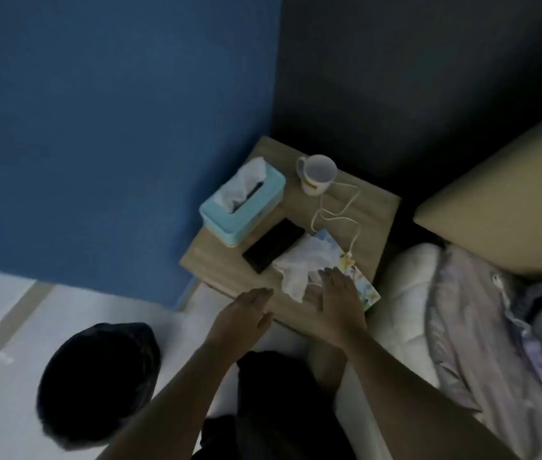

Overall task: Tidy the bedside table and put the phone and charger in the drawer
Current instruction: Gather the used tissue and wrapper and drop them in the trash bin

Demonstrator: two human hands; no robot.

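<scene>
A wooden bedside table (372, 207) stands in the corner. On it lie a black phone (273, 244), a white charger cable (336, 214) looping from the mug toward the near right, and a crumpled white tissue (299, 265) on top of a flat printed packet (364, 287). My right hand (337, 302) hovers flat over the tissue's near edge, fingers spread, holding nothing. My left hand (246, 313) is open at the table's front edge, just left of the tissue. No drawer shows from this angle.
A light blue tissue box (246, 207) sits at the table's left, a white mug (317, 175) at the back. A black round bin (97, 383) stands on the floor at lower left. The bed with pillow and bedding (479, 327) is at right.
</scene>
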